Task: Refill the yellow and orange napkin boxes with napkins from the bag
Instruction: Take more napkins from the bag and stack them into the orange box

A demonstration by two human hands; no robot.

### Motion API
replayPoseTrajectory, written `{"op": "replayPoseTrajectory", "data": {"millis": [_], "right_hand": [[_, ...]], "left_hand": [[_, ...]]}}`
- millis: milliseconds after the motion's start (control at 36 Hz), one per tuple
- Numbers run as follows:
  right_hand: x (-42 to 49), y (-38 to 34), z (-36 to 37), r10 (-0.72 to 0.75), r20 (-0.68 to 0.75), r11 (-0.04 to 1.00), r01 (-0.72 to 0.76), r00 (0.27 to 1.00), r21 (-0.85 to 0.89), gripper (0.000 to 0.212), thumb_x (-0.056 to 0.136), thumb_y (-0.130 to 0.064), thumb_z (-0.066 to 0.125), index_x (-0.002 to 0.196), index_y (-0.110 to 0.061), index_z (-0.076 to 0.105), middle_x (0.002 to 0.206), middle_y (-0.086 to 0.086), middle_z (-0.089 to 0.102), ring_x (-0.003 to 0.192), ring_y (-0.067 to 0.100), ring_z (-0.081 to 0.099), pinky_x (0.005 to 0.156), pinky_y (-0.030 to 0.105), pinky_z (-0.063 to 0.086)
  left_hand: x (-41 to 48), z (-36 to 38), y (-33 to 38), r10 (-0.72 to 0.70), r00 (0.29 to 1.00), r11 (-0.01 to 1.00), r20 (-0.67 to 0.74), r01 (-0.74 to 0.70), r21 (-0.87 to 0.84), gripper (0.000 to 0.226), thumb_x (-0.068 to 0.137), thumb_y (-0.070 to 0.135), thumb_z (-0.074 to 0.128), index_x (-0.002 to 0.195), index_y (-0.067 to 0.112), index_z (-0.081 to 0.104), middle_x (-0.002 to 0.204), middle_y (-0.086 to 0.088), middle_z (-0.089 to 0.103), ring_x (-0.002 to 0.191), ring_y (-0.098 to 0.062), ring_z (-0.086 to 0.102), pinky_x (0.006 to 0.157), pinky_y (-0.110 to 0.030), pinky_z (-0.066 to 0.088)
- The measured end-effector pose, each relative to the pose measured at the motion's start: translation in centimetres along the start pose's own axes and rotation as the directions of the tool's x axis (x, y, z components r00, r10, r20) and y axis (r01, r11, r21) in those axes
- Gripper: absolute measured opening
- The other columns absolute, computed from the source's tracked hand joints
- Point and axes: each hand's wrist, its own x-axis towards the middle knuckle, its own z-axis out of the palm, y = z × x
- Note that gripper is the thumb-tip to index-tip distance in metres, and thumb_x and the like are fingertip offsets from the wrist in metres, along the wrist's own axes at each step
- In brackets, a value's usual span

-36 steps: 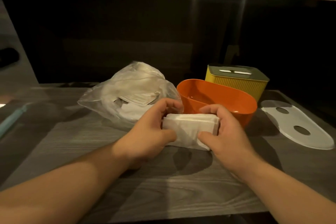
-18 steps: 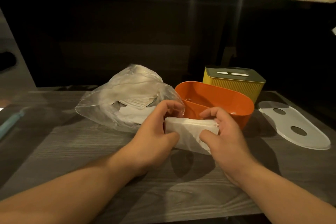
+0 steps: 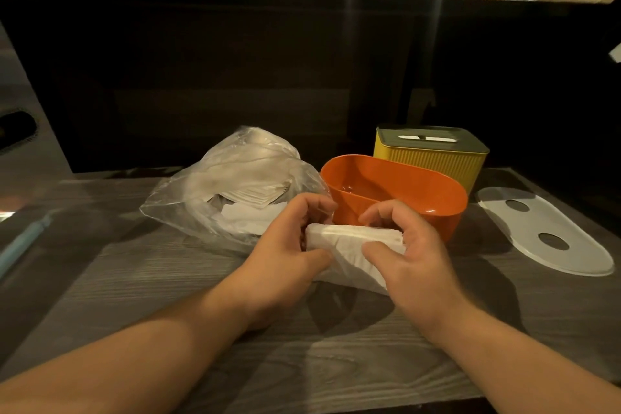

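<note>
A stack of white napkins (image 3: 349, 245) is held just above the table, right in front of the orange box. My left hand (image 3: 285, 252) grips its left end and my right hand (image 3: 406, 255) grips its right end, fingers curled over the top edge. The orange napkin box (image 3: 403, 191), oval and open-topped, looks empty inside. Behind it to the right stands the yellow napkin box (image 3: 437, 161) with its grey slotted lid on. The clear plastic bag (image 3: 232, 185) with more white napkins lies to the left of the orange box.
A flat translucent oval lid with two holes (image 3: 544, 232) lies on the grey wood-grain table (image 3: 168, 279) at the right. A pale blue stick-like object (image 3: 23, 239) lies near the left edge. A dark partition rises behind the table.
The napkin stack has tilted, its top edge leaning toward the orange box, and my right fingers have shifted up over that edge. Both hands keep their grip.
</note>
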Motion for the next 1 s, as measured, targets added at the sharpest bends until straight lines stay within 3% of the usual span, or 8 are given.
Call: {"op": "replayPoseTrajectory", "data": {"millis": [194, 361, 528, 722, 806, 917, 972, 1000], "right_hand": [[0.1, 0.5, 0.0, 0.054, -0.012, 0.995, -0.053, 0.998, 0.08, 0.022, 0.08, -0.008, 0.067, 0.084, -0.028, 0.059, 0.087, -0.007, 0.062, 0.084, 0.016, 0.06, 0.063, 0.028, 0.053], [0.4, -0.8, -1.4, 0.042, 0.171, 0.97, 0.001, 0.984, -0.245, 0.043, 0.083, -0.001, 0.069, 0.1, -0.036, 0.051, 0.094, -0.018, 0.054, 0.093, -0.001, 0.054, 0.07, 0.026, 0.056], [1.4, -4.4, -3.4, 0.064, 0.447, 0.822, 0.207, 0.892, -0.53, 0.044, 0.087, -0.015, 0.068, 0.1, -0.05, 0.045, 0.101, -0.033, 0.049, 0.091, -0.012, 0.053, 0.065, 0.019, 0.054], [2.9, -7.6, -6.2, 0.27, 0.628, 0.764, 0.234, 0.73, -0.601, 0.04, 0.087, -0.022, 0.072, 0.095, -0.057, 0.053, 0.1, -0.038, 0.051, 0.092, -0.011, 0.055, 0.073, 0.021, 0.053], [3.5, -8.3, -7.3, 0.321, 0.638, 0.783, 0.184, 0.7, -0.595, 0.045, 0.086, -0.019, 0.073, 0.101, -0.059, 0.058, 0.099, -0.035, 0.052, 0.084, -0.018, 0.054, 0.068, 0.017, 0.05], [4.0, -8.4, -9.2, 0.324, 0.605, 0.865, 0.031, 0.727, -0.501, 0.054, 0.082, -0.01, 0.073, 0.104, -0.058, 0.064, 0.104, -0.032, 0.054, 0.087, -0.005, 0.062, 0.069, 0.016, 0.054], [4.1, -8.1, -9.9, 0.321, 0.56, 0.894, -0.048, 0.764, -0.446, 0.055, 0.081, -0.006, 0.075, 0.103, -0.056, 0.066, 0.111, -0.029, 0.051, 0.1, 0.005, 0.062, 0.076, 0.021, 0.059], [4.0, -7.8, -10.3, 0.316, 0.53, 0.905, -0.081, 0.787, -0.418, 0.057, 0.08, -0.004, 0.076, 0.104, -0.054, 0.066, 0.114, -0.028, 0.051, 0.103, 0.009, 0.061, 0.079, 0.024, 0.06]], "left_hand": [[0.2, -0.1, 0.3, -0.065, 0.993, 0.997, 0.095, 0.068, -0.025, 0.06, 0.082, -0.024, 0.053, 0.123, 0.02, 0.057, 0.114, -0.009, 0.066, 0.093, -0.023, 0.068, 0.078, -0.036, 0.059], [0.1, -0.5, 0.4, -0.079, 0.997, 0.997, 0.02, 0.079, 0.025, 0.063, 0.083, -0.02, 0.057, 0.119, 0.032, 0.059, 0.117, -0.007, 0.064, 0.103, -0.026, 0.067, 0.083, -0.036, 0.059], [0.1, -0.6, 2.3, -0.086, 0.995, 0.986, 0.04, 0.079, 0.149, 0.066, 0.083, -0.015, 0.067, 0.128, 0.031, 0.052, 0.111, 0.0, 0.072, 0.107, -0.023, 0.069, 0.092, -0.046, 0.059], [0.8, 0.2, 5.4, -0.118, 0.982, 0.982, 0.15, 0.092, 0.166, 0.066, 0.08, -0.014, 0.072, 0.129, 0.026, 0.053, 0.12, -0.008, 0.067, 0.11, -0.026, 0.069, 0.094, -0.048, 0.059], [1.6, 0.8, 6.4, -0.09, 0.979, 0.976, 0.182, 0.05, 0.212, 0.066, 0.077, -0.011, 0.075, 0.128, 0.025, 0.054, 0.122, -0.01, 0.065, 0.108, -0.027, 0.069, 0.092, -0.048, 0.059], [3.5, 1.3, 7.6, 0.053, 0.993, 0.981, 0.11, -0.072, 0.181, 0.057, 0.076, -0.008, 0.075, 0.122, 0.019, 0.058, 0.115, -0.012, 0.066, 0.098, -0.02, 0.069, 0.085, -0.035, 0.06], [4.9, 1.2, 7.7, 0.138, 0.99, 0.923, 0.013, -0.133, 0.36, 0.047, 0.084, -0.008, 0.069, 0.116, 0.025, 0.059, 0.111, -0.002, 0.065, 0.102, -0.018, 0.067, 0.082, -0.035, 0.06], [5.6, 1.2, 7.5, 0.187, 0.982, 0.823, -0.015, -0.149, 0.548, 0.042, 0.088, -0.002, 0.068, 0.114, 0.03, 0.058, 0.111, 0.006, 0.064, 0.106, -0.015, 0.063, 0.081, -0.031, 0.059]]}}
